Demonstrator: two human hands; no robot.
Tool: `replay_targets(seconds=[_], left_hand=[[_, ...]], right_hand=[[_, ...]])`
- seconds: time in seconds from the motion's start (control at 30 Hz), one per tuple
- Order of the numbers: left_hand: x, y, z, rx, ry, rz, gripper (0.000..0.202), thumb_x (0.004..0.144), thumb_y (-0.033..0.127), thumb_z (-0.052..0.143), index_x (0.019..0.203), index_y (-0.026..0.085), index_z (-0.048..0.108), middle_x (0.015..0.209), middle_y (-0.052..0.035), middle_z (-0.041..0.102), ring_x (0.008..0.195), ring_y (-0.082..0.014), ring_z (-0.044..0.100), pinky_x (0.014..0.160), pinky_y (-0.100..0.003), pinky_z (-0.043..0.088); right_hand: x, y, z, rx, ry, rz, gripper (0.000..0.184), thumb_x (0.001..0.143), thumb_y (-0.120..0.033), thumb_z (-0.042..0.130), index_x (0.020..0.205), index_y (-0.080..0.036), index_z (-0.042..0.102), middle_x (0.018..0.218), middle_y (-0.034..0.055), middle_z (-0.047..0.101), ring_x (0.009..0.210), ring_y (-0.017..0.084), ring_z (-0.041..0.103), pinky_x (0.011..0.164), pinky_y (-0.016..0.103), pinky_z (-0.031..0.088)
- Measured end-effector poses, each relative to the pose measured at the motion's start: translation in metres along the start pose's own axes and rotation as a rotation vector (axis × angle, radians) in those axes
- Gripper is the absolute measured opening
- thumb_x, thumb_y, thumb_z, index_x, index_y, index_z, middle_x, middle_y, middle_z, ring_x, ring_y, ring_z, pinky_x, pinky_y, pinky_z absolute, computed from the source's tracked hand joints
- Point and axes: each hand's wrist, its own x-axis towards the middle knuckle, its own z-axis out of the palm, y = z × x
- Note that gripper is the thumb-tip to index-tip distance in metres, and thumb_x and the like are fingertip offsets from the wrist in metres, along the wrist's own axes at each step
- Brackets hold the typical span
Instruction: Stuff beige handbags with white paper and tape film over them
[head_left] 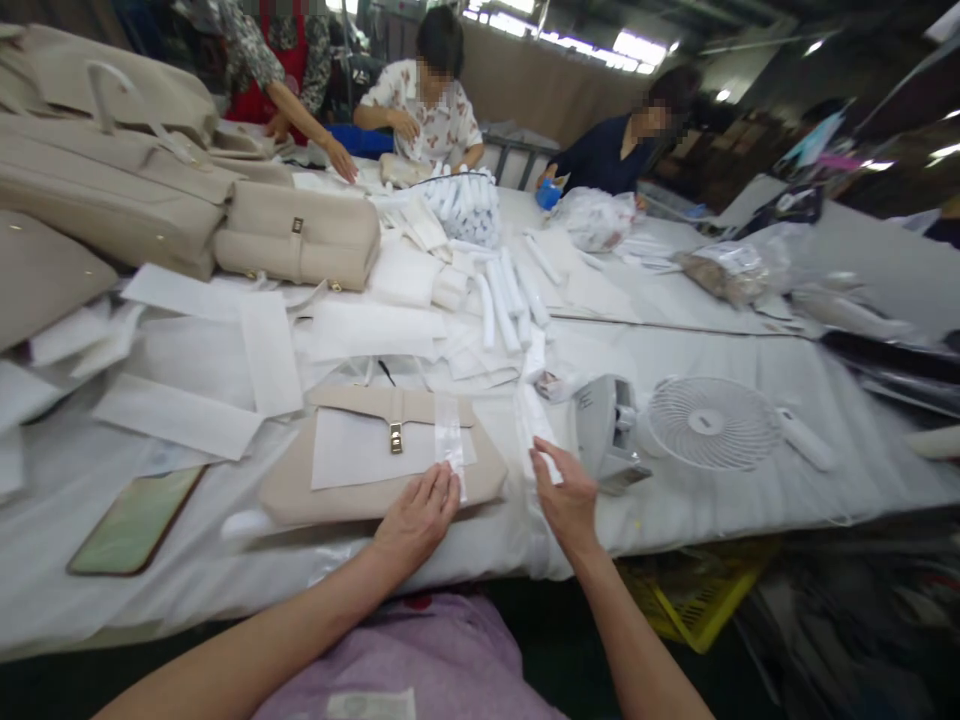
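One beige bag (375, 455) lies flat on the white table (750, 500), close to the near edge. It has one small gold clasp (396, 437) in the middle and one white sheet (352, 450) lying on its front.

The left hand (418, 518) rests on the bag's lower right corner, at about 5 o'clock from the clasp. Its fingers are spread out flat, and the fingertips press on one clear strip (449, 445) that runs up across the bag. The right hand (566, 497) is just off the bag's right end, at 3 o'clock from the left hand. It pinches one thin white strip (534, 420) between thumb and fingers.

At 3 o'clock from the right hand one small white fan (709, 425) lies on the table, with its grey base (604, 430) toward the hand. At 9 o'clock from the bag, near the table edge, lies one green phone (135, 520).

At 12 o'clock from the bag there are many white paper pieces and a heap of white rolls (510, 295); I cannot count them all. At 10 o'clock one more beige bag with a clasp (300, 240) stands up, and behind it is a pile of bigger beige bags (105, 170); I cannot count those.

Three other people (427, 90) are at the far side of the table. Under the table, at 5 o'clock from the right hand, sits one yellow basket (697, 600).
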Motion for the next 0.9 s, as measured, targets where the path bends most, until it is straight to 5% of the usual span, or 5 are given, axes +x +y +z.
replay_targets(seconds=[0.1, 0.23, 0.53, 0.73, 0.9], left_hand=[[-0.001, 0.001, 0.002, -0.017, 0.007, 0.006, 0.04, 0.089, 0.018, 0.043, 0.129, 0.012, 0.047, 0.137, -0.0177, 0.045, 0.123, -0.0255, 0.045, 0.097, -0.038, 0.04], [-0.001, 0.002, 0.003, -0.019, 0.015, -0.001, 0.04, 0.088, 0.016, 0.044, 0.128, 0.012, 0.048, 0.137, -0.0178, 0.045, 0.123, -0.0256, 0.046, 0.097, -0.038, 0.041], [-0.001, 0.003, 0.004, -0.003, 0.043, -0.01, 0.04, 0.088, 0.016, 0.044, 0.128, 0.012, 0.048, 0.136, -0.0166, 0.047, 0.123, -0.0264, 0.045, 0.094, -0.037, 0.043], [0.0, 0.002, 0.005, -0.023, 0.05, -0.01, 0.04, 0.088, 0.016, 0.045, 0.127, 0.012, 0.048, 0.135, -0.0168, 0.047, 0.122, -0.026, 0.046, 0.094, -0.038, 0.042], [0.0, 0.001, 0.004, -0.015, 0.039, -0.005, 0.039, 0.089, 0.018, 0.045, 0.127, 0.012, 0.049, 0.136, -0.0161, 0.047, 0.122, -0.0267, 0.046, 0.093, -0.038, 0.043]], right_hand=[[0.018, 0.056, -0.057, -0.101, 0.316, 0.513, 0.038, 0.084, -0.044, 0.05, 0.099, -0.014, 0.067, 0.095, 0.0105, 0.069, 0.089, 0.025, 0.061, 0.083, 0.035, 0.044], [0.033, 0.118, -0.098, -0.042, 0.244, 0.826, 0.038, 0.075, -0.044, 0.054, 0.08, -0.01, 0.07, 0.079, 0.012, 0.069, 0.084, 0.027, 0.059, 0.077, 0.038, 0.043], [0.058, 0.133, -0.082, 0.227, 0.034, 0.959, 0.028, 0.052, -0.042, 0.07, 0.056, -0.014, 0.066, 0.062, 0.0068, 0.066, 0.064, 0.019, 0.055, 0.061, 0.032, 0.041], [0.06, 0.131, -0.08, 0.329, 0.177, 0.938, 0.028, 0.04, -0.035, 0.075, 0.055, -0.014, 0.064, 0.059, 0.0048, 0.063, 0.064, 0.02, 0.056, 0.059, 0.032, 0.045], [0.033, 0.127, -0.086, 0.358, 0.336, 0.915, 0.032, 0.036, -0.033, 0.077, 0.059, -0.014, 0.064, 0.072, 0.0054, 0.067, 0.073, 0.021, 0.06, 0.069, 0.035, 0.049]])
